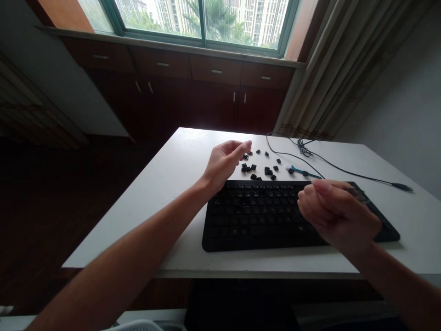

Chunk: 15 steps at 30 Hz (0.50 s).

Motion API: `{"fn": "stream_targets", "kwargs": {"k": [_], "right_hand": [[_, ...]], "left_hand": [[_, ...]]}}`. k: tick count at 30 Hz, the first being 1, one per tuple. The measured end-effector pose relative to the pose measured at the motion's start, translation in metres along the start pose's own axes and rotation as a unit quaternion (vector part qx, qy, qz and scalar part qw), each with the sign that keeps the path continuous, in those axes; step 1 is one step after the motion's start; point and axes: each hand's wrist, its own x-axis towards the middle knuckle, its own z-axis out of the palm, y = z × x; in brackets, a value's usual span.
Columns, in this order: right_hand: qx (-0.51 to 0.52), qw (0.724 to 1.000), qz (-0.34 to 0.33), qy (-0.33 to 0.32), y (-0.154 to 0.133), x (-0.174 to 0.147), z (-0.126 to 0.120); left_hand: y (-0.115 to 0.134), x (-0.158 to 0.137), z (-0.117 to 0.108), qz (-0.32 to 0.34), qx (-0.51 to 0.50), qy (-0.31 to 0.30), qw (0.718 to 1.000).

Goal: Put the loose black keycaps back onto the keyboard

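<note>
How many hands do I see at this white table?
2: the left hand near the loose keycaps beyond the keyboard, and the right hand over the keyboard's right part. Both show plainly.

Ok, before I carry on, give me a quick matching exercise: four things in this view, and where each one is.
Things
1. bare right hand
2. small black loose keycaps
3. slim blue tool
4. thin black cable

Places
A. just right of the keycaps, lying on the white table
B. tangled near the far edge, with one end stretching far right
C. over the right part of the flat black rectangular keyboard
D. scattered beyond the keyboard, nearest the left hand

Pairs: 1-C, 2-D, 3-A, 4-B
</note>
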Motion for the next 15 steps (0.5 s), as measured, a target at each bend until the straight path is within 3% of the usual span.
{"fn": "stream_targets", "kwargs": {"k": [5, 8, 11, 15], "right_hand": [[0.026, 0.998, -0.061, -0.014, 0.014, -0.002, 0.021], [-0.060, 0.998, 0.006, -0.005, 0.026, 0.005, 0.022], [-0.049, 0.999, -0.006, -0.017, 0.008, 0.017, 0.017], [-0.053, 0.996, -0.068, 0.026, -0.026, 0.043, 0.003]], "left_hand": [[-0.009, 0.009, -0.011, 0.013, 0.011, 0.043, 0.999], [-0.014, 0.014, -0.017, 0.018, 0.014, 0.068, 0.997], [-0.015, 0.017, -0.022, 0.021, 0.025, 0.076, 0.997], [-0.016, 0.017, -0.025, 0.035, 0.084, 0.061, 0.994]]}}
